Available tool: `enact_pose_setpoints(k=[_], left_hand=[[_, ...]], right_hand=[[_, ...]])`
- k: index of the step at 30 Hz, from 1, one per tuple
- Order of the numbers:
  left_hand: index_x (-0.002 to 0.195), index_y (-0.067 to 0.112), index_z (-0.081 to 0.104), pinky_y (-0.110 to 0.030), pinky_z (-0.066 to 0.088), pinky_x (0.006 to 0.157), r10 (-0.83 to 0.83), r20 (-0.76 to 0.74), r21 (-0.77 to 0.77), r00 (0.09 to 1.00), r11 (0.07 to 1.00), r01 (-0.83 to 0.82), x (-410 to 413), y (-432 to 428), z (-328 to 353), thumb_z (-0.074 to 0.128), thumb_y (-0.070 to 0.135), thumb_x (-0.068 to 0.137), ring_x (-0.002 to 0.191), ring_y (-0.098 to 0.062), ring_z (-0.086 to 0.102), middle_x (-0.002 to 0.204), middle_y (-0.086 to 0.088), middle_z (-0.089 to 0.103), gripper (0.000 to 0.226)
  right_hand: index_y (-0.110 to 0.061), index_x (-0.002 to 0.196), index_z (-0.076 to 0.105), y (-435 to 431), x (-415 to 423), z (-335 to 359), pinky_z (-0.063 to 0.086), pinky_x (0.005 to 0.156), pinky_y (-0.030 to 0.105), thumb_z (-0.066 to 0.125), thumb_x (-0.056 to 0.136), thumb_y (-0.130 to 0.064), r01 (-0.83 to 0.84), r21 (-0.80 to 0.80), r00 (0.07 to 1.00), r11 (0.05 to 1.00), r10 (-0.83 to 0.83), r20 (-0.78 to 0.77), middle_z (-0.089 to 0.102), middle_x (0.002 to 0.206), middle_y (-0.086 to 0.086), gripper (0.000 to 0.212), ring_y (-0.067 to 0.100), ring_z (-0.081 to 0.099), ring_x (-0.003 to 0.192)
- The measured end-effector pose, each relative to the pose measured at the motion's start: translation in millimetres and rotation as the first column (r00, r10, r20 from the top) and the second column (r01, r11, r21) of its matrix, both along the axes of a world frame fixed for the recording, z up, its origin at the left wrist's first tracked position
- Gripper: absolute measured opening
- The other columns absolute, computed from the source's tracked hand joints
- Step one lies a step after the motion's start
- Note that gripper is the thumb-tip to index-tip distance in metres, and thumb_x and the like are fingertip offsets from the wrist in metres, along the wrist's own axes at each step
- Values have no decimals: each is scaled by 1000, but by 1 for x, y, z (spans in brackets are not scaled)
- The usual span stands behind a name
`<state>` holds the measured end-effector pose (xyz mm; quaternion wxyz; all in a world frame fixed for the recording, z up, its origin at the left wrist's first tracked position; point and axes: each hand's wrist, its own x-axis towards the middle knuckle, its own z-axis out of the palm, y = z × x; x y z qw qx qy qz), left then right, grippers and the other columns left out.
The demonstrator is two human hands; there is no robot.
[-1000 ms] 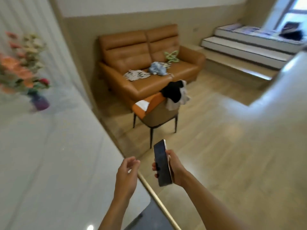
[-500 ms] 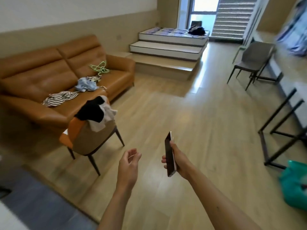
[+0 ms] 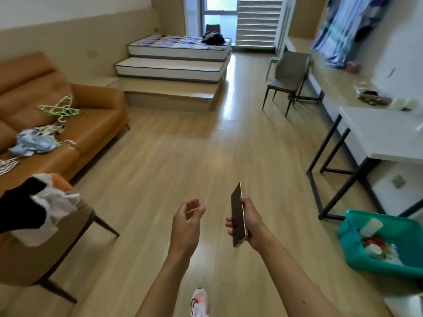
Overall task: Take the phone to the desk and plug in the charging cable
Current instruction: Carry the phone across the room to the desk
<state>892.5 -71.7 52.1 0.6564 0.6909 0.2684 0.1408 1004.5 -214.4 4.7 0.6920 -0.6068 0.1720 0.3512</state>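
Phone (image 3: 238, 213) is clamped in my right hand (image 3: 250, 221), held edge-on and near upright, dark screen facing left, over the wood floor (image 3: 174, 161). My left hand (image 3: 186, 221) is empty, fingers loosely curled and apart, just beside the phone, not touching it. White desk (image 3: 386, 136) with black legs sits ahead-right, well apart. Teal bin (image 3: 357, 250) on the floor near it. Orange sofa (image 3: 96, 106) at left.

Bright daylight from window (image 3: 219, 17) at top centre; glare streak on floor (image 3: 229, 92); edges bowed, motion-blurred, especially right.
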Motion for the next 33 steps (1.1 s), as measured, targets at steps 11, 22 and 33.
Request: enact_pose_setpoints(k=[11,22,33], left_hand=[[117,29,61,-22,43,82,-259,45,-9,965,966,260,281,-15,13,57,35,95,115,-9,57,119,11,64,23],[118,31,58,-25,44,87,-314,-7,55,949,948,314,522,-40,6,55,35,96,117,-14,56,122,8,61,22],[125,18,62,-30,47,94,-133,39,53,990,990,131,767,-43,35,57,28,96,117,-17,59,123,3,65,31]], right_hand=[[-9,118,51,-35,223,19,54,60,39,48,92,-62,210,-109,977,972,-203,71,65,93,23,59,32,63,80],[-6,134,50,-54,466,13,55,62,38,48,91,-64,290,-96,954,952,-279,113,65,93,20,72,29,65,77],[-10,125,56,-62,744,43,54,56,35,52,88,-64,139,-131,974,982,-112,197,65,89,17,66,25,65,70]])
